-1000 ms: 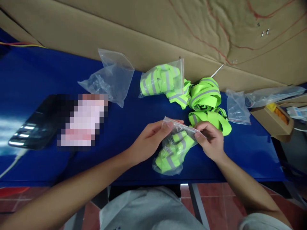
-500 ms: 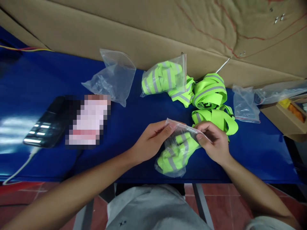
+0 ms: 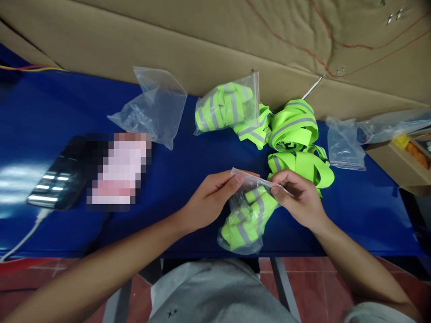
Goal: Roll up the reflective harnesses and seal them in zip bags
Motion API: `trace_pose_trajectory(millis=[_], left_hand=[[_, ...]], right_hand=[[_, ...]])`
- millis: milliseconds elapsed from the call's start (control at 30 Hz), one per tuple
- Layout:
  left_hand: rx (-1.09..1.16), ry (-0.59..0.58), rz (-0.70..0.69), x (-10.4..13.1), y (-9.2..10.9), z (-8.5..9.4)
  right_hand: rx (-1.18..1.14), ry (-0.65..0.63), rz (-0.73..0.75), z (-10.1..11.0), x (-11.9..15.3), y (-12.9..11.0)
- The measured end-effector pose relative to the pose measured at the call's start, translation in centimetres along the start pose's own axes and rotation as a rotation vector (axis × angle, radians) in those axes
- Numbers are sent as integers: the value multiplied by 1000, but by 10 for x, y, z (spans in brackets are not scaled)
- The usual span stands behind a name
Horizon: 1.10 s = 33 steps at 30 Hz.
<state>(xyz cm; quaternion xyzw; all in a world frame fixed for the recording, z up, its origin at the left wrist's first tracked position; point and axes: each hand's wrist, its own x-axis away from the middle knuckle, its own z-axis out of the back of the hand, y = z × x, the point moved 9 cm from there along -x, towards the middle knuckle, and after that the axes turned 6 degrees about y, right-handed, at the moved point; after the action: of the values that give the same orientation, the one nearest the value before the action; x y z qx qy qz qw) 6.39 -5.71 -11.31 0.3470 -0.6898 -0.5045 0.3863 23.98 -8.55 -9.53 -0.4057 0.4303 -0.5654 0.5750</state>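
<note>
L hand [image 3: 213, 197] pinches one end of a clear zip-lock bag's [image 3: 247, 211] mouth, thumb on top; R hand [image 3: 298, 197] pinches the other, fingers curled. Bag's near the blue tabletop's [image 3: 360, 215] front edge, w/ neon reflective strap [image 3: 261, 208] inside; can't tell if it's resting. Prob. v. light & soft, film slick, thin; best hold = firmer zip strip, both ends.

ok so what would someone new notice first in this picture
Probably the neon-yellow bag contents, grey-striped, in a clear bag pinched at its top edge by the left hand and right hand. Behind them, loose neon straps stand out on the blue tabletop, with a bagged bundle to their left.
</note>
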Motion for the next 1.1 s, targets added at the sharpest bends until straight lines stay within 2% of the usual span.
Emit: trace_pose_trajectory(millis=[133, 200, 367, 567, 800, 933, 1100], left_hand=[[-4, 78, -4, -1, -1, 7], [7, 80, 3, -2, -2, 7], [49, 16, 28, -2, -2, 2], [-5, -57, -51, 1, 7, -6], [-56, -82, -83, 3, 4, -8], [-114, -111, -129, 4, 4, -12], [-123, -155, -129, 4, 2, -17]], right_hand=[[22, -36, 14, -3, 1, -3], [31, -14, 31, -1, 1, -5], [21, 73, 60, 7, 1, -7], [-34, -35, -39, 0, 0, 2], [-85, -42, -123, 2, -1, 9], [-86, -149, -209, -4, 0, 12], [8, -124, -104, -3, 0, 5]])
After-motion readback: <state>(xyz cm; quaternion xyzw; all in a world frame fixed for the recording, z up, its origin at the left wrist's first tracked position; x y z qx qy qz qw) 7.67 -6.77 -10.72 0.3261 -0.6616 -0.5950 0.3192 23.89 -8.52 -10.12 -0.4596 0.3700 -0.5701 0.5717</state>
